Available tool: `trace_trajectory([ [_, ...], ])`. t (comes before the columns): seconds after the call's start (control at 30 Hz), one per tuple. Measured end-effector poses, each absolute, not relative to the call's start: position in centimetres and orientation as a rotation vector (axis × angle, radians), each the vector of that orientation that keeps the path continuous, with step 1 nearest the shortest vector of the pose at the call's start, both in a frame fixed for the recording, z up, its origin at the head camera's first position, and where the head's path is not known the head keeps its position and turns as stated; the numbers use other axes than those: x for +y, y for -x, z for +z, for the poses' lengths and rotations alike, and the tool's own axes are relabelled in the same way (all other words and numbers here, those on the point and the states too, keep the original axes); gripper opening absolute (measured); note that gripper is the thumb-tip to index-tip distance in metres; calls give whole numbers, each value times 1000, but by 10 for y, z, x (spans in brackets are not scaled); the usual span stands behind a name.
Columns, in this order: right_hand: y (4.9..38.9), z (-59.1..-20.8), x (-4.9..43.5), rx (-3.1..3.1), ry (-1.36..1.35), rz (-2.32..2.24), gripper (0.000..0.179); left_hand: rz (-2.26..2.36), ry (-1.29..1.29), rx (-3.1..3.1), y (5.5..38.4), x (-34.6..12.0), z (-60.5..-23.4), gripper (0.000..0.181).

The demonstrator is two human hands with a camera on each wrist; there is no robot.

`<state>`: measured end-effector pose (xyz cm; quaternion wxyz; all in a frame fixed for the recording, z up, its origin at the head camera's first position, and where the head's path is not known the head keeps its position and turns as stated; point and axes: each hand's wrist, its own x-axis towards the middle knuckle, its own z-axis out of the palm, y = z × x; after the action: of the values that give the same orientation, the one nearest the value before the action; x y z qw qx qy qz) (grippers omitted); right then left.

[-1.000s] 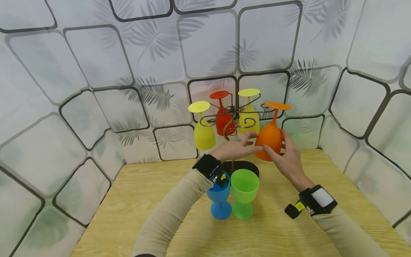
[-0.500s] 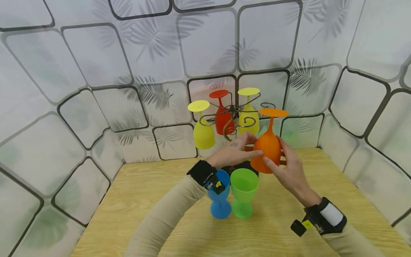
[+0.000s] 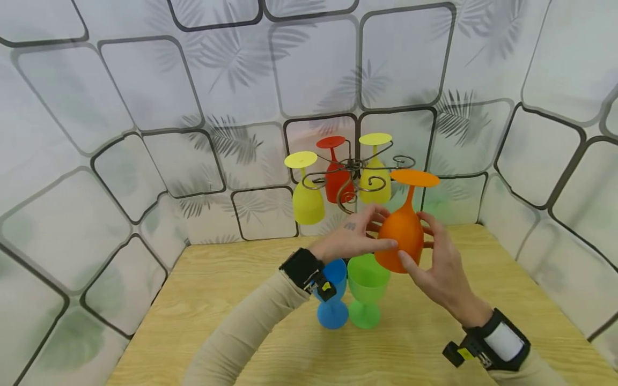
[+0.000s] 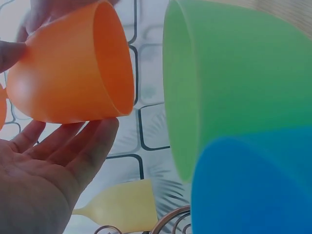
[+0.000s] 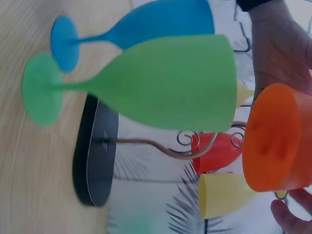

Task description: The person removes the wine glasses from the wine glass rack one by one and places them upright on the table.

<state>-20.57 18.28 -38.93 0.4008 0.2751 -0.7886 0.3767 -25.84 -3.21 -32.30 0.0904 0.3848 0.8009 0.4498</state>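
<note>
An orange goblet (image 3: 402, 233) is held upside down between both hands, in front of the right side of the metal glass rack (image 3: 351, 165). My left hand (image 3: 354, 236) grips its bowl from the left, thumb in front and fingers behind. On the other side my right hand (image 3: 446, 273) holds the bowl, its thumb near the rim. The left wrist view shows the left fingers (image 4: 90, 146) against the bowl. Below stand a green goblet (image 3: 365, 292) and a blue goblet (image 3: 332, 311), upright on the table.
Two yellow goblets, one left (image 3: 308, 203) and one right (image 3: 375, 182), and a red goblet (image 3: 338, 185) hang upside down on the rack. Its black base (image 5: 100, 156) sits behind the upright goblets. Patterned cloth walls (image 3: 232, 80) enclose the wooden table (image 3: 227, 273).
The orange goblet has come off the rack's right arm, moving down and toward me in both hands. That curled arm shows bare now. The other goblets stay where they were.
</note>
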Motion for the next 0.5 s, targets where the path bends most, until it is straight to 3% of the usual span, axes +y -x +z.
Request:
trace_trajectory([
  [0.27,206,-380,183,-1683,-964,650,50,1380,-1142,2336,257,-32,-320,50],
  [0.5,209,-376,190,-1584,-1081,596,43,1400,-1158,2251,253,-33,-319,43],
])
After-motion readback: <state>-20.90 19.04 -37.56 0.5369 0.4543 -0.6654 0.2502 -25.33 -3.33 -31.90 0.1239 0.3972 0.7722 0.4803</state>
